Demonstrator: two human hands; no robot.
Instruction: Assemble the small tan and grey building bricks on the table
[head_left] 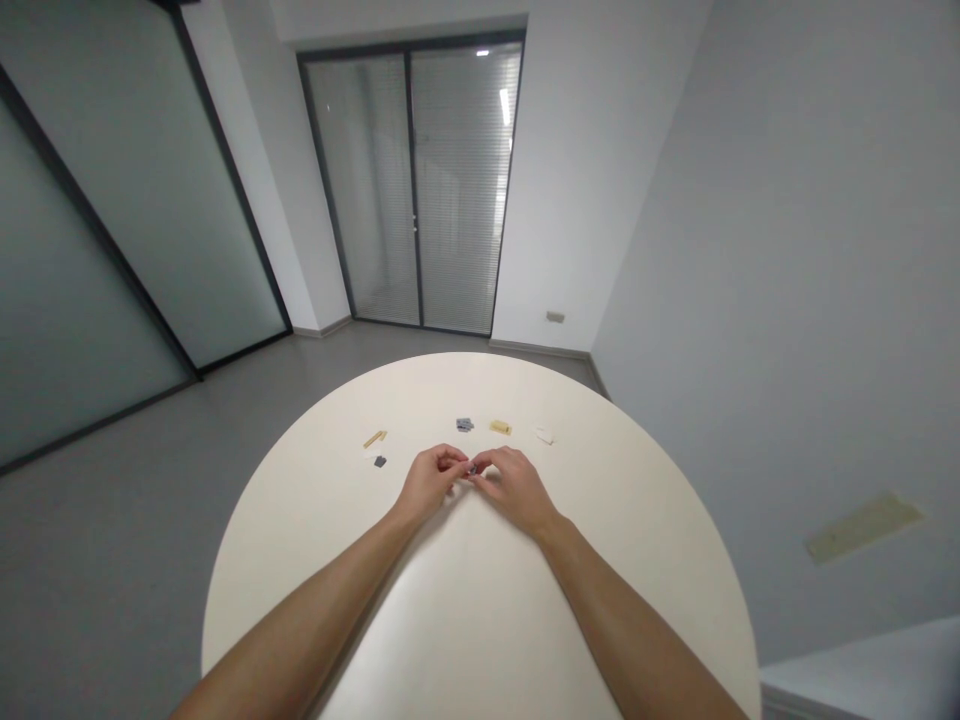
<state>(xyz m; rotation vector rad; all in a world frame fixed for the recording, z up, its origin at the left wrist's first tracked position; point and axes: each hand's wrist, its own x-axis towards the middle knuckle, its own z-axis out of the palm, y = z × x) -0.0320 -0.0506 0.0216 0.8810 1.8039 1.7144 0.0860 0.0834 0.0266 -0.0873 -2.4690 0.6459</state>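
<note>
Over the middle of the round white table [480, 600], my left hand [433, 482] and my right hand [517, 488] meet fingertip to fingertip. Both are closed on one small grey piece [472, 468], which is mostly covered by the fingers and too small to name more exactly. Just beyond the hands lies a little cluster of grey pieces [465, 425]. A tan piece [500, 427] sits right of that cluster, and a white piece [545, 436] farther right. To the left of my left hand are a dark grey piece [380, 462] and narrow tan strips [373, 438].
The table's curved far edge [465, 354] borders a grey floor [97, 560]. Behind stands a glass door with blinds [457, 200]. Frosted glass panels [142, 200] line the left, and a pale wall [787, 300] with a strip of tape [862, 527] rises at the right.
</note>
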